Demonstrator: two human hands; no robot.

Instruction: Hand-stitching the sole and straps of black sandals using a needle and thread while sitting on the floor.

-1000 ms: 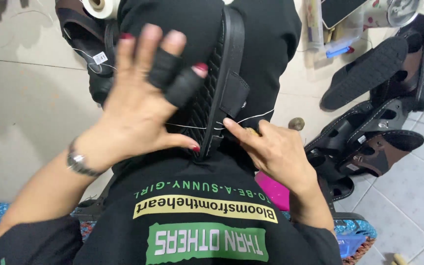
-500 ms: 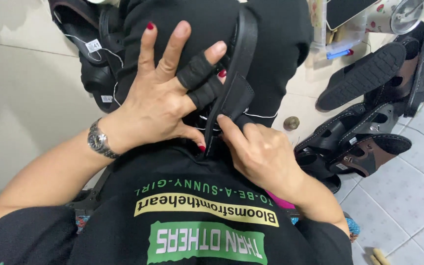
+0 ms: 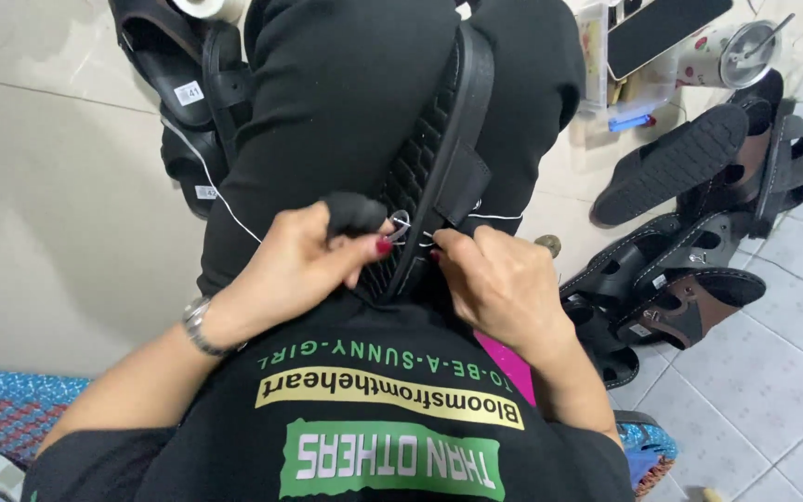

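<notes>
Both hands pinch at one black sandal: the left hand (image 3: 304,265), fingers closed on a small metal ring (image 3: 400,226), and the right hand (image 3: 504,279), fingertips nipped shut, flank the sandal (image 3: 439,158), which stands on edge, lengthwise away between the knees.

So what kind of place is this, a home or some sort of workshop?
Probably a small shoemaking or sandal-repair spot on a tiled floor. A pile of black and brown sandals lies to one side, more sandals opposite, and both hands work thread at a black sandal sole held on the lap.
</notes>
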